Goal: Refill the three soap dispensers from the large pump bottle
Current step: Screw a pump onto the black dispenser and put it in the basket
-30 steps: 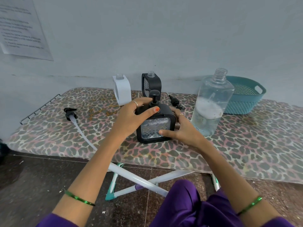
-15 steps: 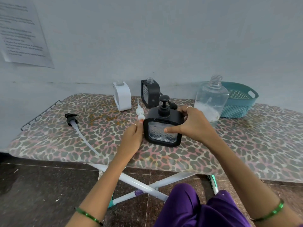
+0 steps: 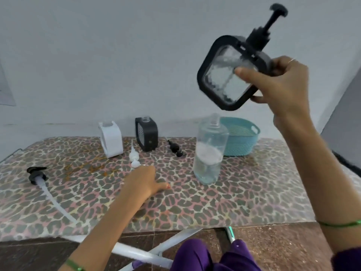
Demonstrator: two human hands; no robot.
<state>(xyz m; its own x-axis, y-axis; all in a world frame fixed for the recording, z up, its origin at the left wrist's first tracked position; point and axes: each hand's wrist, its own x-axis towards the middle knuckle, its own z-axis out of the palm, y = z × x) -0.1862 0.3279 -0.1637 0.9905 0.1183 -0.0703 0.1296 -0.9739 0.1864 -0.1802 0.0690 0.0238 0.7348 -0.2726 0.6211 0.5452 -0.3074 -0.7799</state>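
My right hand (image 3: 281,85) grips a black square soap dispenser (image 3: 224,75) with its pump on, held high and tilted in the air. My left hand (image 3: 143,181) rests on the leopard-print table (image 3: 254,196) with fingers relaxed, just below a small white pump head (image 3: 134,157). The large clear bottle (image 3: 210,151), uncapped and part full, stands right of centre. A white dispenser (image 3: 111,139) and a second black dispenser (image 3: 146,133) stand uncapped at the back. A black pump head (image 3: 175,148) lies between them and the bottle.
The large bottle's black pump with its long white tube (image 3: 37,176) lies at the table's left. A teal basket (image 3: 241,135) sits behind the big bottle. A wall runs close behind the table. White folding legs (image 3: 136,253) show below the front edge.
My right hand has lifted the black dispenser off the table, up and to the right. My left hand let go of it and dropped onto the tabletop.
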